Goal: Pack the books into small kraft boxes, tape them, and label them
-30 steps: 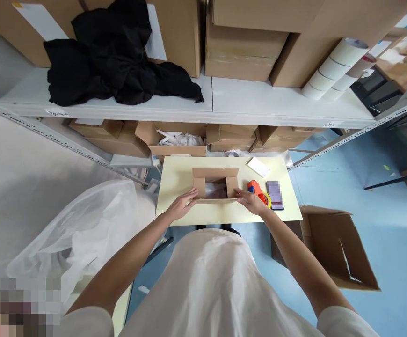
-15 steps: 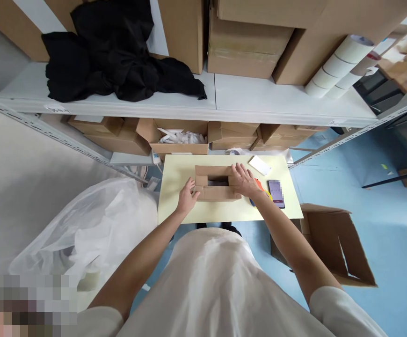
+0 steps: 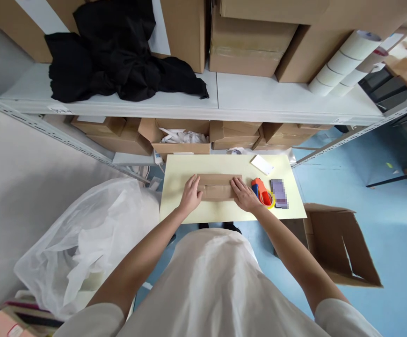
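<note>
A small cardboard box (image 3: 217, 192) lies on the pale yellow table, its long top flaps folded down and meeting along a seam. My left hand (image 3: 191, 194) grips the box's left end, fingers over the top edge. On the right end, my right hand (image 3: 244, 194) presses its fingers on the flap and holds that side. The inside of the box is hidden. Just right of my right hand is a red and blue tape dispenser (image 3: 261, 191) with a yellow ring. A phone (image 3: 279, 193) lies beside it.
A white box-like item (image 3: 262, 164) lies at the table's (image 3: 178, 167) back right. Shelving (image 3: 252, 96) with cartons and black cloth (image 3: 119, 61) stands behind. A plastic bag (image 3: 112, 224) is at the left; an open carton (image 3: 340, 243) is on the floor at right.
The box's top was partly open with a dark gap; its flaps are now down over it. My left hand has moved onto the top edge, and the right hand has lowered toward me.
</note>
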